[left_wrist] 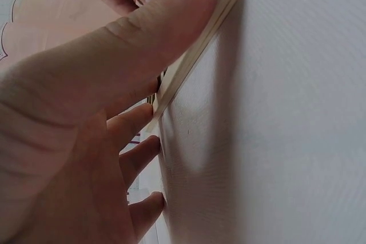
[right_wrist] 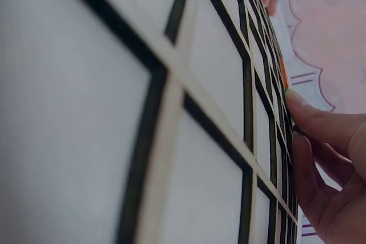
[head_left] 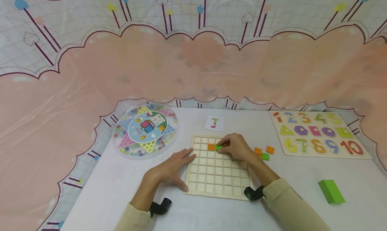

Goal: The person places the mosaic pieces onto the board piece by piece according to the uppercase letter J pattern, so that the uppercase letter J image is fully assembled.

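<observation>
- Step in hand, as I judge it: setting a green square tile (head_left: 218, 147) into a cell near the far edge of the wooden grid board (head_left: 210, 171), directly right of an orange square tile (head_left: 211, 147).
- Right hand (head_left: 237, 147): thumb and forefinger nearly closed, pinching the green tile by its right part; the left part shows clear of the fingertips, towards the orange tile.
- Whether the tile sits flat in its cell or is held just above: cannot tell; the right wrist view gives only a sliver of green at the fingertips.
- Left hand (head_left: 173, 169): fingers spread, thumb well apart from them, touching the board's left edge; no tile in it. Looks like steadying.
- Next move seems to call for squaring the tile to the cell walls, then a light release without nudging the orange neighbour.
- Pattern card (head_left: 214, 123), with a J-like figure of coloured squares, lies beyond the board.
- Loose orange and green tiles (head_left: 270, 150) lie right of the board, near the right forearm.
</observation>
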`<state>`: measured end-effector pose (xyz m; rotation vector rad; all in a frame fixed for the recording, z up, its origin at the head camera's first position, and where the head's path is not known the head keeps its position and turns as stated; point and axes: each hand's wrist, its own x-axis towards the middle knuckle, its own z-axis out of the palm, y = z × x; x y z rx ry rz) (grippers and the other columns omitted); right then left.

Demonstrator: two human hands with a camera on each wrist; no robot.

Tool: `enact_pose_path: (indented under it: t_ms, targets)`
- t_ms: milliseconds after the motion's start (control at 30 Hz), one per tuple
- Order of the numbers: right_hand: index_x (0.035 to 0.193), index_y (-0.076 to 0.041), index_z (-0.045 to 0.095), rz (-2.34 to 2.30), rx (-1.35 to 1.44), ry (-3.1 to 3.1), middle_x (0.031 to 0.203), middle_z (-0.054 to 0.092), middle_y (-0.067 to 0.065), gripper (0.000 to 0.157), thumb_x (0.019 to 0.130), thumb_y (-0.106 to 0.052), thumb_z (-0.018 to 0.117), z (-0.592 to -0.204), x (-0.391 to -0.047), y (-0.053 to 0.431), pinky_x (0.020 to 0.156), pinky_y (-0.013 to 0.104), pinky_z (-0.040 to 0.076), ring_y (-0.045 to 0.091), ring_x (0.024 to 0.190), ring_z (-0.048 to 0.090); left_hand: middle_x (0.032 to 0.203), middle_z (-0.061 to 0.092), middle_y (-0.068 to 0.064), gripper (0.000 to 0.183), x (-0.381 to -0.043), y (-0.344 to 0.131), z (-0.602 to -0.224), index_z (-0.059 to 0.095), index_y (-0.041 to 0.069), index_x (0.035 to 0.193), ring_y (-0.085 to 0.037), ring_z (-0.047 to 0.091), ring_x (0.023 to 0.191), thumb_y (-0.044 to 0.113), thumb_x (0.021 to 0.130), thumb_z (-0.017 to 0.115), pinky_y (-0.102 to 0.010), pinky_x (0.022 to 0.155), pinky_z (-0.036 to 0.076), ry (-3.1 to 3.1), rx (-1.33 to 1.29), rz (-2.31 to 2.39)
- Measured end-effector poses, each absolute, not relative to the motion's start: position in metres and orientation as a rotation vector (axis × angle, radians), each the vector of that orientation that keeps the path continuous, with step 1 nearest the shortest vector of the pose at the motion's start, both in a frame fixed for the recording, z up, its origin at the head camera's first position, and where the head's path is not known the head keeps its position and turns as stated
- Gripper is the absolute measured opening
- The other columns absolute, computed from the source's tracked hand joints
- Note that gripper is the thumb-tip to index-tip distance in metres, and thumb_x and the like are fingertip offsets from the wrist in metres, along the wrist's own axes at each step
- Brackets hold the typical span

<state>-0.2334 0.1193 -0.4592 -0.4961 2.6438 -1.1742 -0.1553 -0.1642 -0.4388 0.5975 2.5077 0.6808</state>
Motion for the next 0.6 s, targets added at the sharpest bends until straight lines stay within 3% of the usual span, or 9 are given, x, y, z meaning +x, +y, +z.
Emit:
enact_pose_path:
  t_ms: [200,600]
  targets:
    - [0.099,-0.007,0.081,-1.21,-0.51,2.655,0.099,0.076,0.008,0.019,0.081,-0.012,0.085,-0.4636,-0.2338,0.121,0.07,0.019,0.052,0.011,0.081,0.062,0.173,0.018,-0.007,0.114,-0.1561,-0.1624,-0.4401,0.039,0.014,0.158,-0.034,0.014,0.161,0.031,0.062,0.097,-0.057,0.132,0.013,2.514,0.586,0.682]
    - [0.1,-0.009,0.081,-1.18,-0.491,2.675,0.1,0.076,0.004,0.019,0.082,-0.013,0.085,-0.4651,-0.232,0.119,0.077,0.025,0.056,0.011,0.086,0.065,0.173,0.019,-0.01,0.115,-0.1542,-0.1626,-0.4418,0.04,0.01,0.157,-0.038,0.014,0.161,0.032,0.06,0.098,-0.062,0.13,0.014,2.519,0.616,0.723]
